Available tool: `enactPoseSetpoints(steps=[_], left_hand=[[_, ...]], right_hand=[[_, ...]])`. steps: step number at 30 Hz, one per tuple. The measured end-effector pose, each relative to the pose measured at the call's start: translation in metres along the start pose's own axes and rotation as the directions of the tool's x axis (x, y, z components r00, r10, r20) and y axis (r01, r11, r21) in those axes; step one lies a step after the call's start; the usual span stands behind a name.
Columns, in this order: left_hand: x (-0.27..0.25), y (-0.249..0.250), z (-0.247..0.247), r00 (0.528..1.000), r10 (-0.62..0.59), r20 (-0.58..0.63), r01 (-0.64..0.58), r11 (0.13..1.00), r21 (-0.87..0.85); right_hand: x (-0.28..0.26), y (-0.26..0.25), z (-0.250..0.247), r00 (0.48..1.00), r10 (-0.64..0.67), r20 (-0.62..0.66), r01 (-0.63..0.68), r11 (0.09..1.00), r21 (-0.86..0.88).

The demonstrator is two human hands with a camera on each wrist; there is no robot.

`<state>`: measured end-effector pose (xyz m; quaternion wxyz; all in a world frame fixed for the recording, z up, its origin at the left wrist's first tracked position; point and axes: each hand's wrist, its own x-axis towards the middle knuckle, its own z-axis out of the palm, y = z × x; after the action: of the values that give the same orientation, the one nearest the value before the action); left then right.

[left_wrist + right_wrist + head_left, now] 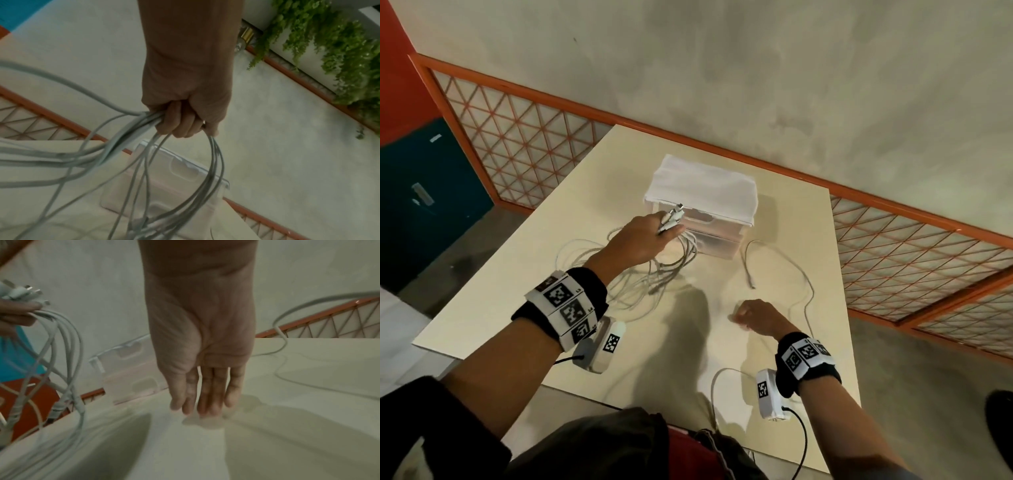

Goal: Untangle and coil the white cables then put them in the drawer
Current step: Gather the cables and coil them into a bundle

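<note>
My left hand [662, 231] is raised in front of the drawer unit [710, 234] and grips a bundle of white cables [674, 263] near their plugs [672, 216]. In the left wrist view my fingers [180, 125] are curled round the strands [125, 136], and loops hang down to the table. The right wrist view shows the bundle [61, 337] at the left. My right hand [751, 317] hovers low over the table, its straight fingers [205, 395] pointing down and holding nothing. One loose white cable [796, 270] lies on the table to the right.
The translucent drawer unit has a white cloth [702, 185] over its top, and both drawers look closed. The cream table [517, 291] ends close behind the unit. An orange lattice railing [527, 137] runs behind and to the right. The loose cable trails toward the front edge.
</note>
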<state>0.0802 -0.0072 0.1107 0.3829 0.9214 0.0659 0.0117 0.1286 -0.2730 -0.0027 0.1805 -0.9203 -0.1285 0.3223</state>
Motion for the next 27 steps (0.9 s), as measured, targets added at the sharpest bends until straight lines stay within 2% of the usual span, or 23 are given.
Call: enactPoseSetpoints(steps=[4, 6, 8, 12, 14, 16, 18, 20, 23, 27], left_hand=[[0.003, 0.0, 0.031, 1.0, 0.028, 0.01, -0.03, 0.985, 0.171], [0.003, 0.001, 0.047, 0.998, 0.012, 0.056, -0.026, 0.968, 0.251], [0.004, 0.001, 0.06, 0.995, -0.008, 0.104, -0.025, 0.948, 0.316], [0.007, -0.004, 0.076, 0.989, -0.015, 0.148, -0.037, 0.94, 0.34], [0.008, -0.005, 0.08, 0.987, -0.015, 0.159, -0.041, 0.938, 0.344], [0.007, -0.004, 0.082, 0.985, -0.02, 0.173, -0.04, 0.94, 0.338], [0.008, -0.005, 0.086, 0.981, -0.026, 0.194, -0.04, 0.944, 0.328], [0.008, -0.005, 0.087, 0.973, -0.028, 0.23, -0.037, 0.962, 0.271], [0.008, 0.0, 0.082, 0.959, 0.021, 0.281, -0.038, 0.998, 0.054], [0.011, 0.01, 0.074, 0.962, 0.043, 0.269, 0.015, 0.978, -0.21]], right_hand=[[0.023, 0.03, 0.003, 0.959, 0.0, -0.284, 0.002, 1.0, 0.009], [0.033, 0.037, 0.003, 0.954, -0.018, -0.299, 0.01, 1.0, -0.028], [0.041, 0.038, -0.001, 0.969, -0.002, -0.248, -0.01, 0.999, -0.049], [0.059, 0.042, -0.004, 0.989, -0.052, -0.136, 0.024, 0.98, -0.2], [0.06, 0.04, -0.006, 0.978, -0.074, -0.196, 0.038, 0.983, -0.181], [0.058, 0.036, -0.008, 0.943, -0.045, -0.33, 0.027, 0.998, -0.06], [0.052, 0.032, -0.009, 0.92, 0.001, -0.391, 0.008, 1.0, 0.021], [0.043, 0.028, -0.011, 0.909, 0.052, -0.413, -0.023, 0.997, 0.075], [0.028, 0.019, -0.026, 0.919, 0.074, -0.387, -0.023, 0.991, 0.135], [0.006, -0.006, -0.071, 0.96, 0.01, -0.28, 0.002, 0.999, 0.043]])
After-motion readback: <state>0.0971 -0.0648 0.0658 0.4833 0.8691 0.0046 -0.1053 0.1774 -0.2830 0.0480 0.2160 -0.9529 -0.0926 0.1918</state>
